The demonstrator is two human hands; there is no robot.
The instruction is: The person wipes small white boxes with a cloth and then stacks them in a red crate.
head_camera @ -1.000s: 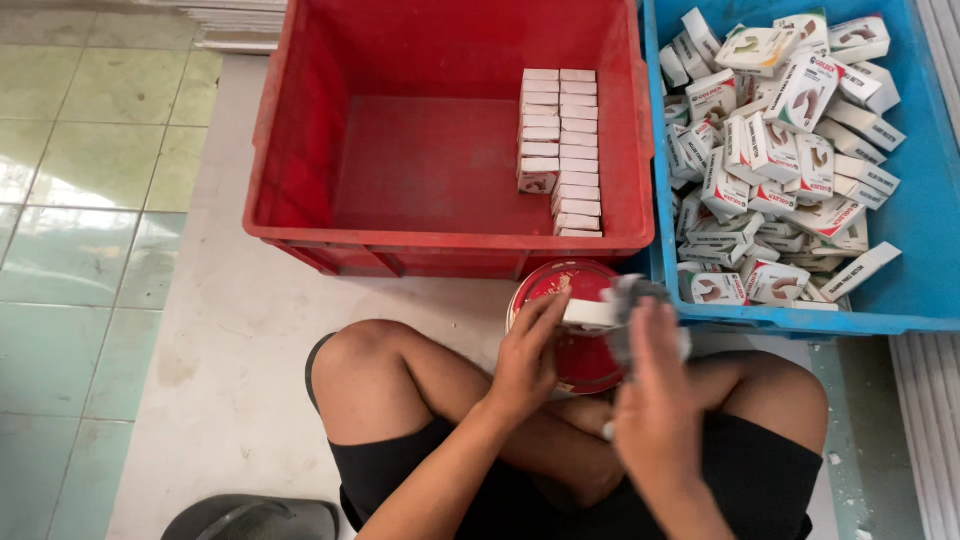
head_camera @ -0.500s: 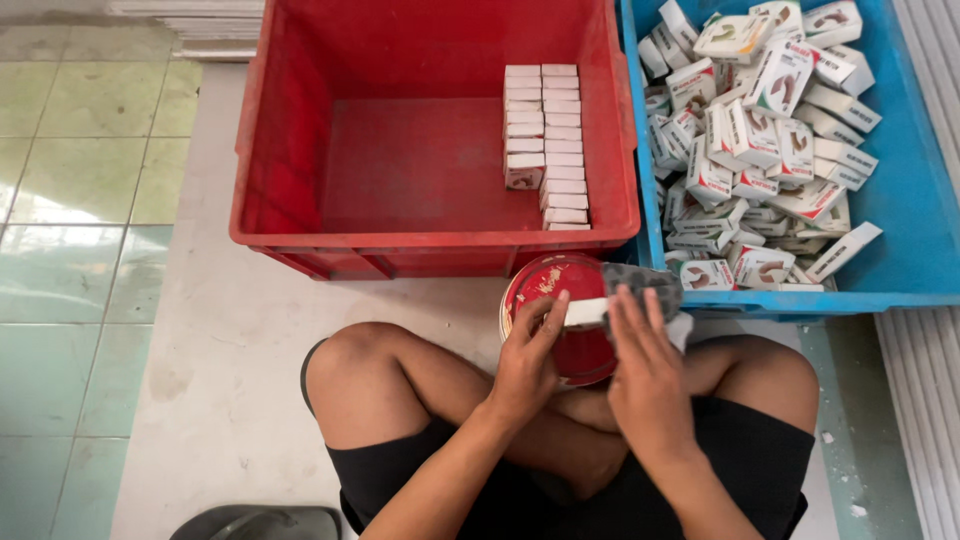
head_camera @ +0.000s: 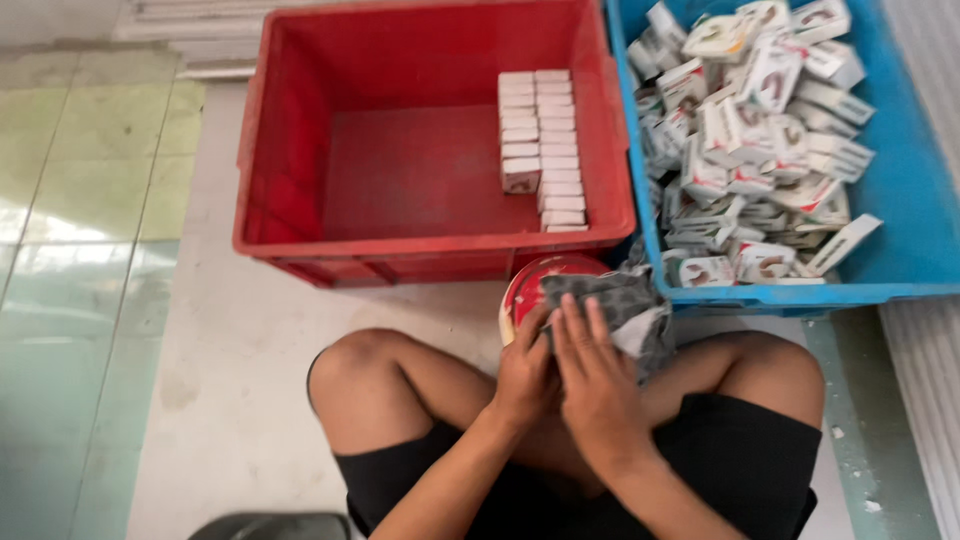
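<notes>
Head view: both hands [head_camera: 565, 365] press one grey cloth [head_camera: 625, 305] (two crates [head_camera: 300, 150] ahead).

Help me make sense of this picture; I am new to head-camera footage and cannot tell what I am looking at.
The single view comes from a camera worn on a person's head, looking down at their own lap as they sit cross-legged on the floor. The left hand and right hand are pressed together over a grey cloth, which lies on a round red tin. Whether a small box is under the hands cannot be seen. Ahead stands a red crate with two neat rows of small white boxes. To its right, a blue crate holds a loose heap of similar boxes.
</notes>
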